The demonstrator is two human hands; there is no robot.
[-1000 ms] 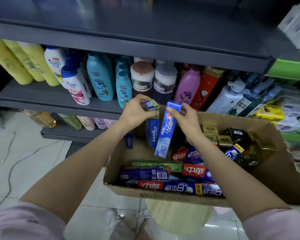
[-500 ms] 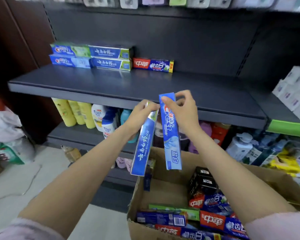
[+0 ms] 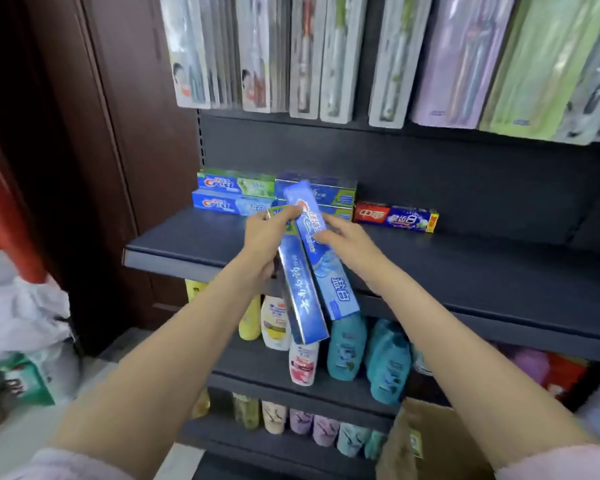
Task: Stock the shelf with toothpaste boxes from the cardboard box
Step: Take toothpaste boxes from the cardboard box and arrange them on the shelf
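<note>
Two toothpaste boxes in hand, held at their top ends, long bodies hanging down and tilted – likely gripped that way for carrying both up at once and swinging them flat onto the shelf (image 3: pixel 430 258). Dark blue box (image 3: pixel 302 289) pinched in left hand (image 3: pixel 265 237), fingers curled round its upper end. Light blue Crest box (image 3: pixel 321 251) against right hand (image 3: pixel 347 242), fingers laid along its side, thumb hidden – hard to tell how firm that grip is. Both boxes hovering over shelf's front edge, overlapping, not yet set down.

Already stocked at back of shelf, lying lengthwise with fronts facing out – probably for label display: two stacked Crest boxes (image 3: pixel 234 194) at left, a stack of blue-green boxes (image 3: pixel 333 194) beside them, partly hidden by held boxes, count unclear, looks like two. One red and blue box (image 3: pixel 395 216) alone to the right. So five or so placed, two in hand.

Much of shelf still bare to the right. Cardboard box (image 3: pixel 426 441) at lower right, only a corner visible, contents unseen. Toothbrush packs (image 3: pixel 326 57) hanging above. Shampoo bottles (image 3: pixel 347 348) on shelves below. White bags (image 3: pixel 18 317) on floor at left
</note>
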